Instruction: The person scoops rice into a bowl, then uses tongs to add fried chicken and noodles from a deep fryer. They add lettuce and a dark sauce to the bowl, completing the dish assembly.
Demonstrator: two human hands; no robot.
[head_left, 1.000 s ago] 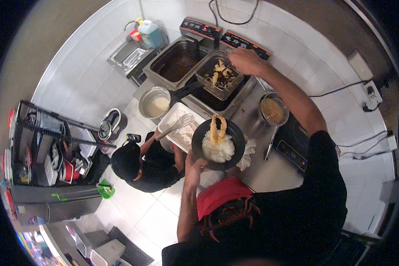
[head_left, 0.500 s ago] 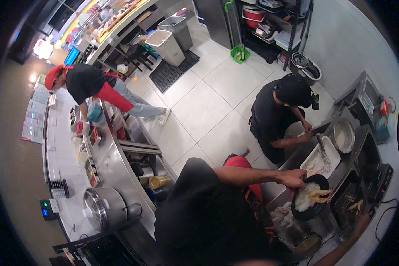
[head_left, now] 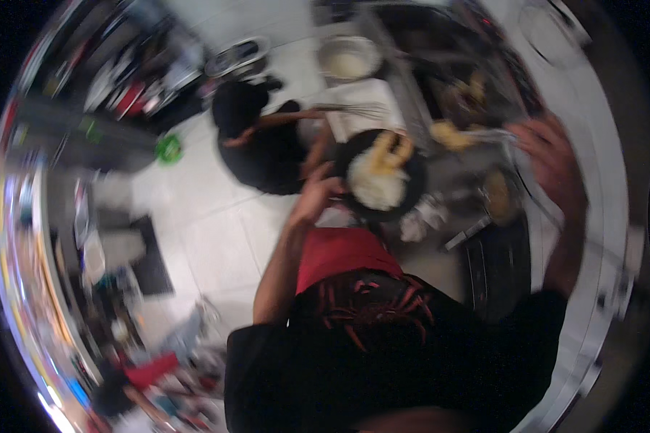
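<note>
My left hand (head_left: 318, 193) grips the rim of a round black bowl (head_left: 416, 180). White rice (head_left: 375, 186) fills part of the bowl, and golden battered fried pieces (head_left: 391, 153), like tempura, lie on top. On the other side, my right hand (head_left: 549, 155) is closed on slim silvery tongs (head_left: 492, 135), blurred by motion. At their tip is a lumpy golden fried piece (head_left: 451, 136), close beside the bowl and over the metal counter's edge by the fryer (head_left: 440, 94), where more fried bits show.
A crouching co-worker in black (head_left: 263, 155) reaches to a whisk (head_left: 357, 110) over a white tray (head_left: 383, 94). Behind stands a bowl of pale batter (head_left: 348, 63). Pale crumpled pieces (head_left: 422, 220) and a round container (head_left: 500, 195) are near my bowl. Another person (head_left: 141, 382) works at lower left.
My view has swung round to the right. The tongs with a fried piece now show beside the bowl. The co-worker's hand has come to the whisk handle.
</note>
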